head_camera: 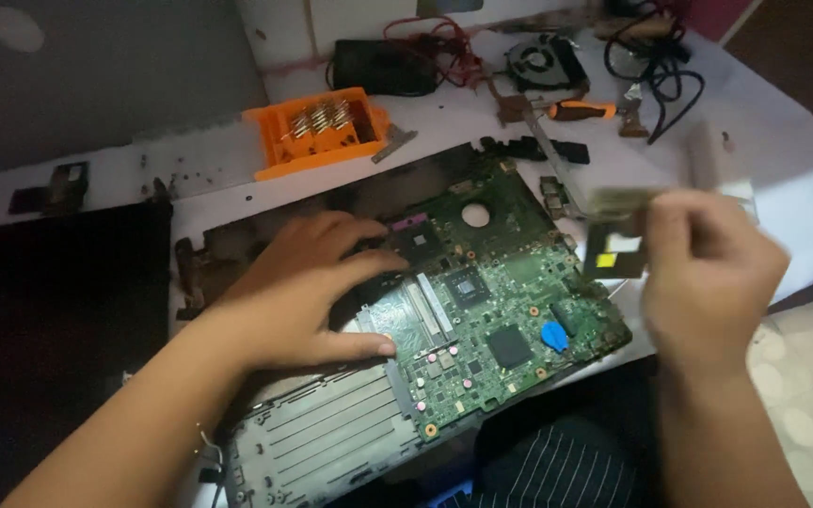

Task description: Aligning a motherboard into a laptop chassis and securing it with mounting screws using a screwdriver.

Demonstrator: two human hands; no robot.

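A green laptop motherboard (505,310) lies in an opened dark laptop chassis (312,437) on a white table. My left hand (298,287) rests flat on the board's left side, fingers spread, thumb near the memory slots. My right hand (708,268) hovers above the board's right edge, blurred by motion, gripping a small flat part (618,246) with a dark body and a pale top strip. A blue round coin cell (554,335) sits near the board's right corner.
An orange tray (317,132) with metal bits stands at the back. A cooling fan (543,61), an orange-handled screwdriver (581,110), black cables (661,66) and a black pack (378,66) lie behind. A dark laptop lid (49,339) covers the left.
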